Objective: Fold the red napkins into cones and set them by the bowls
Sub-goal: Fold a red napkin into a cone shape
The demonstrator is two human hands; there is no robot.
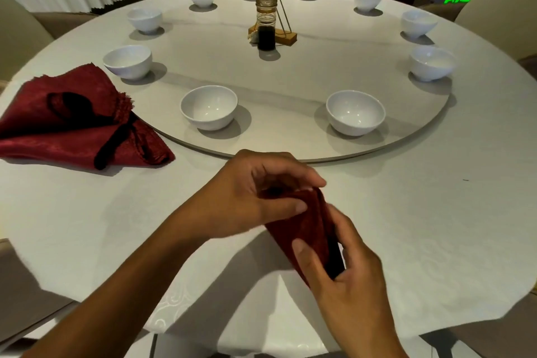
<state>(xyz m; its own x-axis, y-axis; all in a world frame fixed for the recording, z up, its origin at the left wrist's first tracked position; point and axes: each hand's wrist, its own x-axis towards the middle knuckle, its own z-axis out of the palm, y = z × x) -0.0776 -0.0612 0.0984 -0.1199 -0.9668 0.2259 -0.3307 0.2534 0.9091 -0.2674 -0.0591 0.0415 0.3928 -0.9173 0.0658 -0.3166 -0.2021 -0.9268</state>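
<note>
You hold one red napkin (pixel 305 229) between your two hands, just above the near part of the table (pixel 436 212). It is already rolled into a narrow shape. Its long axis runs on a slant, from the far end under your left hand (pixel 255 195) down toward you and to the right, where it goes into your right hand (pixel 345 273). The grip of the left hand is closed on the far end: the thumb lies on the cloth and the fingers curl over the top. The grip of the right hand is also closed on the napkin, with the thumb pressed on the near part and the fingers wrapped behind it. I cannot tell which end is the point of the cone, because both ends are covered.

The stack of red napkins (pixel 72 125) waits on the table well apart to your left, with a dark band across it. No cone stands by any bowl that I can see, so I judge the task is at its beginning.

For the coming move, the near left bowl (pixel 208 107) and the near right bowl (pixel 355 112) sit on the turntable (pixel 290 73) straight beyond your hands. The far end of the napkin points between them, a little closer to the right one. Your left hand is the nearer one to both bowls.
</note>
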